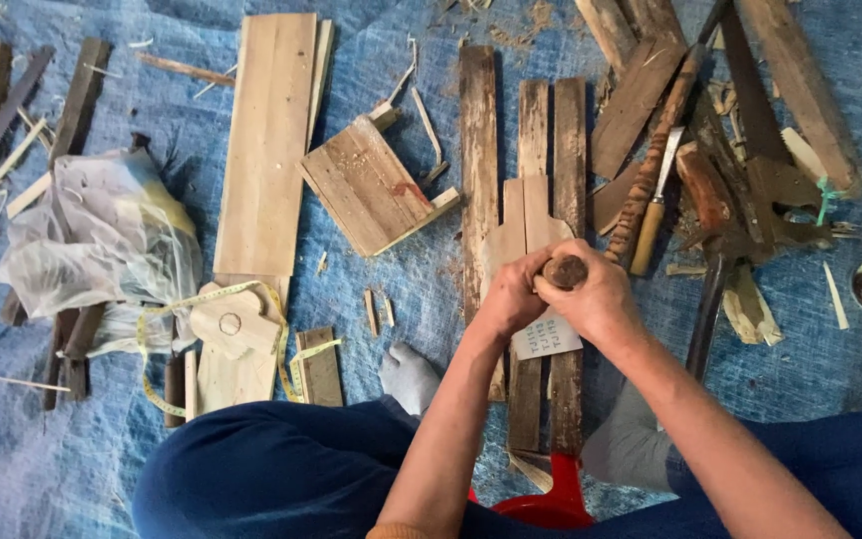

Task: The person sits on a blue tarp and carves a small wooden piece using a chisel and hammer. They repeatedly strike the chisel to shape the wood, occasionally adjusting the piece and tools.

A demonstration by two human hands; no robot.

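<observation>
Head view: a round-ended tool handle (565,270) was clasped upright between both hands, left hand (513,295) and right hand (601,299) wrapped tight around it, directly over the shaped board (529,232), with planks (479,170) beneath.

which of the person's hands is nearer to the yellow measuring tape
Left. The left hand grips the round wooden tool handle on the side facing the yellow measuring tape; the right hand grips it from the far side.
</observation>
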